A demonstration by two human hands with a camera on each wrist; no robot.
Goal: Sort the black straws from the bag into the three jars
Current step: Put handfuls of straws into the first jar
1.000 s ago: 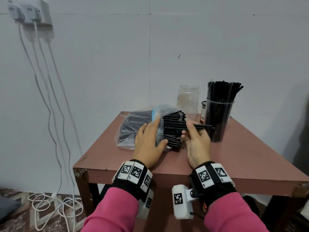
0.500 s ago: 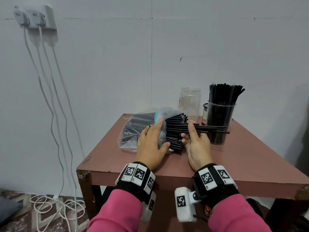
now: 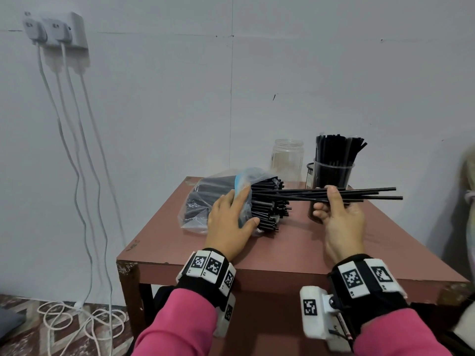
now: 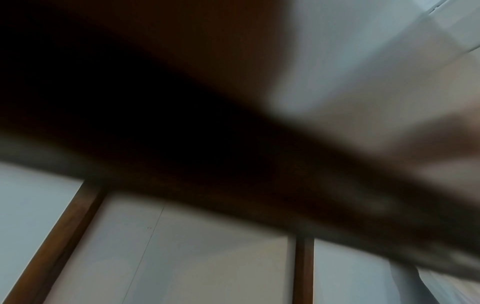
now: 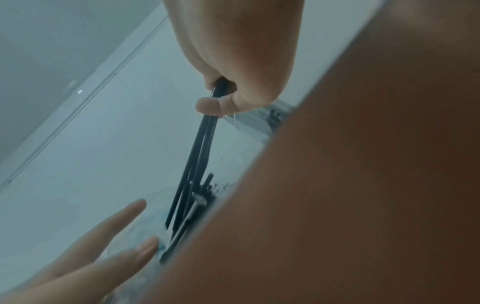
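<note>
On the brown table (image 3: pixel 385 253) in the middle of the head view, the left hand (image 3: pixel 228 224) lies flat with straight fingers on the clear plastic bag (image 3: pixel 203 199), pressing it down; the bag lies on its side at the centre of the frame and many black straws (image 3: pixel 267 209) stick out of its open mouth toward the right. Right of it, the right hand (image 3: pixel 341 227) pinches a small bundle of straws (image 3: pixel 370 195) between thumb and fingers; this bundle lies almost level, its left ends near the bag's mouth and its right ends reaching past the hand toward the right side of the frame. In the right wrist view the same pinch shows at the top centre, the right hand (image 5: pixel 239 61) closed around the bundle of straws (image 5: pixel 200 148), which run down to the bag (image 5: pixel 145 232) at the lower left, where fingers of the left hand (image 5: pixel 103 257) rest on the plastic. Behind the right hand, in the upper right of the table, stands a clear jar full of upright straws (image 3: pixel 332 173), and just left of it an empty clear jar (image 3: pixel 286 160); a dark container (image 3: pixel 309 176) is partly hidden between them. The left wrist view is dark and blurred and shows only a table edge. At the upper left of the head view, chargers sit in a wall socket (image 3: pixel 59 32) and white cables (image 3: pixel 77 176) hang down to the floor.
</note>
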